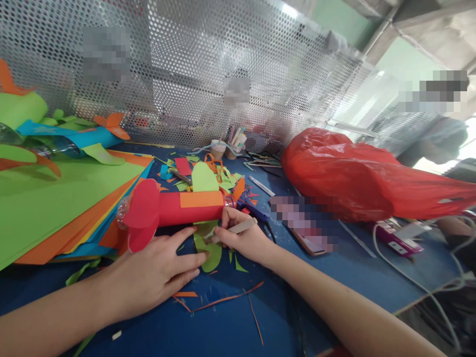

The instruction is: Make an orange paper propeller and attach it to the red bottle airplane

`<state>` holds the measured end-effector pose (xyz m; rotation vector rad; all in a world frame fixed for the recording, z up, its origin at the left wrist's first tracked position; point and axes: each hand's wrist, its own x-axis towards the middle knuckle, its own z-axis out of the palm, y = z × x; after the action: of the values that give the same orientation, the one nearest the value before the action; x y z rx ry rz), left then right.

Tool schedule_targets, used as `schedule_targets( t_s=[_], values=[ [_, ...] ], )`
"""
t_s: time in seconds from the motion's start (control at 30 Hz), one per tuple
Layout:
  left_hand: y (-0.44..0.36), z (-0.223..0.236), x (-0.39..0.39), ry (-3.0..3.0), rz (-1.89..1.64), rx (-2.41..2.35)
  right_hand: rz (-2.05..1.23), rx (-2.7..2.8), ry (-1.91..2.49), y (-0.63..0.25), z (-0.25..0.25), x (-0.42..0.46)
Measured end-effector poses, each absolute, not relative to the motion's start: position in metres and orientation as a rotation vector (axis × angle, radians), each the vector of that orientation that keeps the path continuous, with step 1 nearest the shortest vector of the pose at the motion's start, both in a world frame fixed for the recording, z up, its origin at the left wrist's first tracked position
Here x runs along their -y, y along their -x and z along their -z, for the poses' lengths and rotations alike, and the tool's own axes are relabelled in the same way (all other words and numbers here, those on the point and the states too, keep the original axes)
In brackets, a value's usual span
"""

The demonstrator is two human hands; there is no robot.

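My right hand (238, 233) grips a whitish marker pen (243, 225), its tip on a rounded green paper wing (212, 260). My left hand (163, 265) lies with fingers spread, its fingertips against the same wing and the red tube beside it. That tube is a plastic bottle wrapped in red paper (173, 215), with an orange strip (203, 199) along it and red rounded fins (143, 210) at its left end. From its far side a second light green wing (204, 177) sticks out.
Coloured paper sheets (67, 198) and other paper planes (89, 139) are at the left. Scraps (223, 176), a blue glue gun (255, 208) and cups of pens (236, 144) stand beyond. Right are a phone (303, 225) and a red plastic bag (345, 173).
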<state>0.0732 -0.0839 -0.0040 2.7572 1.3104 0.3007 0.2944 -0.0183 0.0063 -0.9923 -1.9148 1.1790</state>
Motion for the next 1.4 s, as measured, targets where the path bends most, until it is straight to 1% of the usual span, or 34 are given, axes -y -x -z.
schedule_targets(
  t_s=[0.17,0.4,0.7,1.4],
  values=[
    [-0.0731,0.0059,0.0828,-2.752,-0.340,-1.319,-1.171,1.924,1.009,-0.2931,-0.0080,0.0189],
    [-0.0735,0.0027,0.0848,-2.751,-0.296,-1.308,-1.189,1.903,0.998,-0.2935,-0.0079,0.0181],
    [-0.0741,0.0025,0.0837,-2.750,-0.279,-1.315,-1.133,1.911,1.004,-0.2930,-0.0057,0.0175],
    [-0.0728,0.0058,0.0840,-2.751,-0.360,-1.314,-1.153,1.899,1.010,-0.2940,-0.0063,0.0174]
  ],
)
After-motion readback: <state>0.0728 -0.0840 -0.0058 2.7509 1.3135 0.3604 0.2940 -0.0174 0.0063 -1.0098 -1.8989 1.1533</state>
